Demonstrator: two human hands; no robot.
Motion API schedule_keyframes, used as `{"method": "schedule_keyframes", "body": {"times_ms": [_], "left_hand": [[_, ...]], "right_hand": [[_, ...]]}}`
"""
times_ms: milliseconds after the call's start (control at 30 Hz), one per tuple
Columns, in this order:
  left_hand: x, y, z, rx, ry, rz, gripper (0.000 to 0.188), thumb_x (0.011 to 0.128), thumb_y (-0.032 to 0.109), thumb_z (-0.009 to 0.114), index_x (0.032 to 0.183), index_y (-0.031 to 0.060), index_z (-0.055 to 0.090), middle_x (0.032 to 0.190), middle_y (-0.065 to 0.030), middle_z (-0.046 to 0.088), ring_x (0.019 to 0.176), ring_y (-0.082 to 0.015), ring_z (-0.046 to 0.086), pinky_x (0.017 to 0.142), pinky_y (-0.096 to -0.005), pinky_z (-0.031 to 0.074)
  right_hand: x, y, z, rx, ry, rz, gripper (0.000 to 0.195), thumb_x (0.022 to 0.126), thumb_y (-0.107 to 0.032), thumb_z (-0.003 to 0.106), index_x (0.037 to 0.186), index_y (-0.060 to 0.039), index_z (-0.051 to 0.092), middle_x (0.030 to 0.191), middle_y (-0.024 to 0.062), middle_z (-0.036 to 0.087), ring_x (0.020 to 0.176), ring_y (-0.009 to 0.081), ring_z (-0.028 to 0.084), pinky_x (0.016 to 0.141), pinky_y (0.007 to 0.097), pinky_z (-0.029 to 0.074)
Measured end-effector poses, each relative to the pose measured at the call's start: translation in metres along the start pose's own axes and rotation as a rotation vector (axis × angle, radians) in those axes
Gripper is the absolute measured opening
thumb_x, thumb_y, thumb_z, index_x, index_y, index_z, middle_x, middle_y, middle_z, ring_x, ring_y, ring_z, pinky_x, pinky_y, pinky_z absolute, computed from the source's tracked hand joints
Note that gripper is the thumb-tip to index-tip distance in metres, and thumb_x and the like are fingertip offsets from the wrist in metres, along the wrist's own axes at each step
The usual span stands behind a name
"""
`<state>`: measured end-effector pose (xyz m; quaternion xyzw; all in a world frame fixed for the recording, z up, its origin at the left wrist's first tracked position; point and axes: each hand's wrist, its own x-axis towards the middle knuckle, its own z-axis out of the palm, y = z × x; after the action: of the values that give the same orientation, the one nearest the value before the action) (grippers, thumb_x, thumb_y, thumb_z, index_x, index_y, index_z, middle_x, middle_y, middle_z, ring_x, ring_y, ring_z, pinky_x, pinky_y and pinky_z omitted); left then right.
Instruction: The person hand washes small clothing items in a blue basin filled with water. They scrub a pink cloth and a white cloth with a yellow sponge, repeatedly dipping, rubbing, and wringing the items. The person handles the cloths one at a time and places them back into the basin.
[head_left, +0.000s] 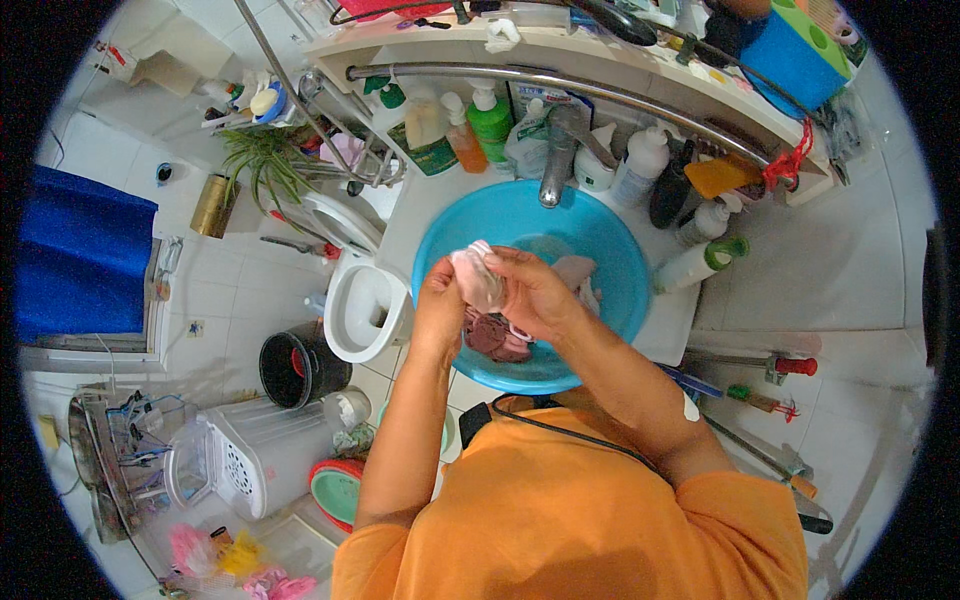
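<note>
A small pale pink cloth item (478, 279), wet-looking and bunched, is held between both hands above a large blue plastic basin (626, 330). My left hand (442, 300) grips its left edge, and my right hand (529, 289) pinches it from the right with thumb and fingers. Beneath the hands, a dark pink patterned cloth (491, 337) lies in the basin's near part. Another pale pink cloth (576, 274) rests at the right inside the basin, partly hidden by my right hand and forearm. The chrome faucet (553, 169) reaches over the basin's far rim.
Behind the basin stand several bottles, among them a green pump bottle (490, 124) and a white pump bottle (643, 161). A metal rail (570, 75) curves above them. A white toilet (365, 307) and a black bucket (300, 367) stand at the left. A white-and-green bottle (694, 266) leans at the right.
</note>
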<state>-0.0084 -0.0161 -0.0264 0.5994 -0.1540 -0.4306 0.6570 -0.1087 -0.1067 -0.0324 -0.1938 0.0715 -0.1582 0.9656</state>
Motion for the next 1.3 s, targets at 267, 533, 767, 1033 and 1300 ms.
{"method": "schedule_keyframes", "body": {"times_ms": [267, 533, 767, 1033, 1300], "left_hand": [[-0.014, 0.029, -0.008, 0.160, 0.018, -0.020, 0.034, 0.094, 0.034, 0.046, 0.104, 0.0035, 0.058, 0.098, -0.0072, 0.063, 0.095, -0.0176, 0.059, 0.087, -0.0356, 0.045], [-0.007, 0.042, -0.048, -0.354, 0.057, 0.135, 0.028, 0.091, 0.035, 0.054, 0.093, 0.0070, 0.058, 0.091, -0.0050, 0.064, 0.084, -0.0178, 0.063, 0.078, -0.0321, 0.052], [-0.017, 0.042, -0.026, -0.407, -0.095, -0.056, 0.037, 0.088, 0.044, 0.054, 0.096, 0.0075, 0.057, 0.099, -0.0070, 0.063, 0.096, -0.0210, 0.060, 0.087, -0.0369, 0.049], [-0.013, 0.035, -0.043, 0.019, -0.067, 0.006, 0.024, 0.089, 0.030, 0.057, 0.097, 0.0074, 0.056, 0.096, -0.0040, 0.062, 0.089, -0.0165, 0.059, 0.085, -0.0346, 0.045], [-0.010, 0.023, -0.037, -0.579, -0.034, -0.108, 0.030, 0.091, 0.037, 0.052, 0.095, 0.0076, 0.056, 0.099, -0.0089, 0.062, 0.092, -0.0219, 0.059, 0.086, -0.0371, 0.046]], "right_hand": [[-0.007, -0.010, -0.007, -0.334, -0.019, -0.072, 0.028, 0.088, -0.013, 0.056, 0.113, -0.0005, 0.056, 0.102, 0.0048, 0.063, 0.091, 0.0132, 0.059, 0.081, 0.0267, 0.045], [-0.022, -0.046, -0.006, -0.668, 0.295, -0.099, 0.019, 0.085, -0.016, 0.061, 0.094, -0.0001, 0.060, 0.084, 0.0072, 0.065, 0.070, 0.0116, 0.062, 0.064, 0.0233, 0.049], [-0.017, -0.048, 0.000, -0.661, 0.271, -0.048, 0.021, 0.088, -0.025, 0.060, 0.085, -0.0045, 0.060, 0.072, 0.0003, 0.059, 0.059, 0.0067, 0.055, 0.055, 0.0199, 0.044], [-0.024, -0.047, 0.006, -0.475, 0.214, -0.067, 0.014, 0.087, -0.019, 0.060, 0.085, -0.0050, 0.060, 0.074, -0.0005, 0.058, 0.063, 0.0047, 0.052, 0.055, 0.0190, 0.042], [-0.031, -0.041, -0.009, -0.629, 0.255, -0.045, 0.017, 0.088, -0.023, 0.060, 0.085, -0.0061, 0.060, 0.071, -0.0008, 0.058, 0.060, 0.0044, 0.050, 0.054, 0.0193, 0.041]]}}
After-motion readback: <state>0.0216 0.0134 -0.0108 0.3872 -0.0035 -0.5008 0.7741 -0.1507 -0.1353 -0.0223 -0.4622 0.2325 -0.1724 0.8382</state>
